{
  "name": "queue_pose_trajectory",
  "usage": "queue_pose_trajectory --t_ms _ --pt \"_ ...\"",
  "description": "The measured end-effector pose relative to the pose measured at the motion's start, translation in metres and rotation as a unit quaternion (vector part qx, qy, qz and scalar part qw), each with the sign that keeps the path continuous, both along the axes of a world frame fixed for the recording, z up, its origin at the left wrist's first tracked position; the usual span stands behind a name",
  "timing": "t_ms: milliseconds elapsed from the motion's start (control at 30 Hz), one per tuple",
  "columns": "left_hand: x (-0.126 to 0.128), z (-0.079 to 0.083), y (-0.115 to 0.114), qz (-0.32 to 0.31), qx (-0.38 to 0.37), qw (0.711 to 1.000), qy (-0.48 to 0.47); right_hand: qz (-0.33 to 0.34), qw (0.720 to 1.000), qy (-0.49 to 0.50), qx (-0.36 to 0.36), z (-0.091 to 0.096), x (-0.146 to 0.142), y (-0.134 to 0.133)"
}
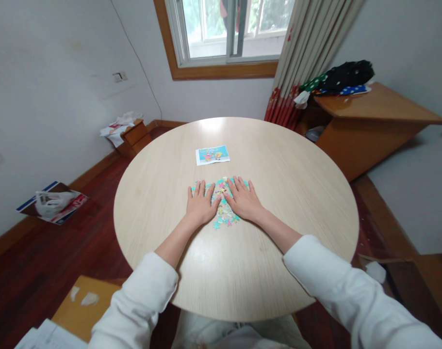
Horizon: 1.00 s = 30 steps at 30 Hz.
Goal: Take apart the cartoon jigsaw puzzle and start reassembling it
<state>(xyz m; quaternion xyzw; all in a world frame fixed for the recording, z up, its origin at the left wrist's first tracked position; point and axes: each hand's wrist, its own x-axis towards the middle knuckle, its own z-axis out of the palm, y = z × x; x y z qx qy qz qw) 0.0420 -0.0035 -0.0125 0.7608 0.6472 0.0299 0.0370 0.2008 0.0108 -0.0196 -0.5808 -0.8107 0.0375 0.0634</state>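
Observation:
Both hands lie palm down on a loose pile of jigsaw puzzle pieces (226,212) in the middle of the round table (221,271). My left hand (201,203) covers the left side of the pile, its fingers spread and pointing away from me. Over the right side rests my right hand (244,198), also flat with its fingers apart. The thumbs come close to each other above the pieces, which are turquoise, pink and yellow. Beyond the hands lies a picture sheet (213,155) with cartoon figures on blue. Pieces under the palms are hidden.
A wooden desk (381,106) with a heap of cloth (344,80) stands at the right. Papers lie on a small cabinet (137,138) at the left. A cardboard box (82,303) is near the lower left. The window (235,31) and curtain (308,53) are behind the table.

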Motion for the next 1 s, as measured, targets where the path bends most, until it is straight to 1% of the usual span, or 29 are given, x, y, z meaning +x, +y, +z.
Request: queue_pose_trajectory --t_ms 67,133,233,433,600,700,767,833,900,1000 --pt "-0.001 0.000 0.000 0.001 0.001 1.000 -0.002 0.008 1.000 0.006 0.020 0.001 -0.004 -0.008" --pt "-0.002 0.000 0.001 0.000 0.002 1.000 -0.006 0.037 0.999 0.008 0.032 0.001 -0.008 -0.015" --pt "-0.005 0.001 0.003 -0.001 0.007 1.000 -0.018 0.074 0.997 0.005 0.022 -0.001 -0.014 -0.019" --pt "-0.006 0.005 0.008 -0.001 0.009 1.000 -0.021 0.038 0.999 0.002 -0.005 -0.002 -0.022 -0.005" --pt "0.001 0.009 -0.001 0.021 -0.007 1.000 -0.023 0.043 0.999 0.021 0.019 0.003 -0.017 -0.001" --pt "0.010 0.007 -0.013 0.042 -0.016 0.999 -0.029 0.015 0.999 0.027 0.044 0.006 -0.008 0.003" --pt "0.016 0.004 -0.019 0.045 -0.024 0.998 -0.025 -0.006 0.999 0.017 0.034 0.006 -0.002 0.006" --pt "0.021 0.001 -0.022 0.046 -0.022 0.999 -0.014 -0.013 1.000 0.002 0.009 0.002 0.002 0.010" --pt "0.024 -0.002 -0.021 0.047 -0.016 0.999 -0.004 -0.010 1.000 -0.007 -0.005 -0.002 0.003 0.013" --pt "0.022 -0.004 -0.013 0.050 -0.013 0.999 -0.001 -0.004 1.000 -0.012 -0.003 -0.007 0.002 0.015"
